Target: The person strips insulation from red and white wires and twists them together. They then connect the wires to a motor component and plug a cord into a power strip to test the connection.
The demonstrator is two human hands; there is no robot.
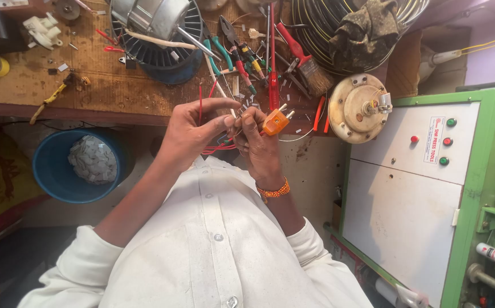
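A white shirt point(213, 245) filled the foreground. Just off the workbench's point(88, 85) front edge, the right hand point(259, 142) gripped an orange plug point(276, 121); the left hand point(193, 134) pinched its red wire point(200, 100).

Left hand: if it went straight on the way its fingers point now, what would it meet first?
The left hand points its fingers across at the right hand, which holds an orange plug. It would meet the right hand's fingers first; they look nearly touching already, though depth is unclear.
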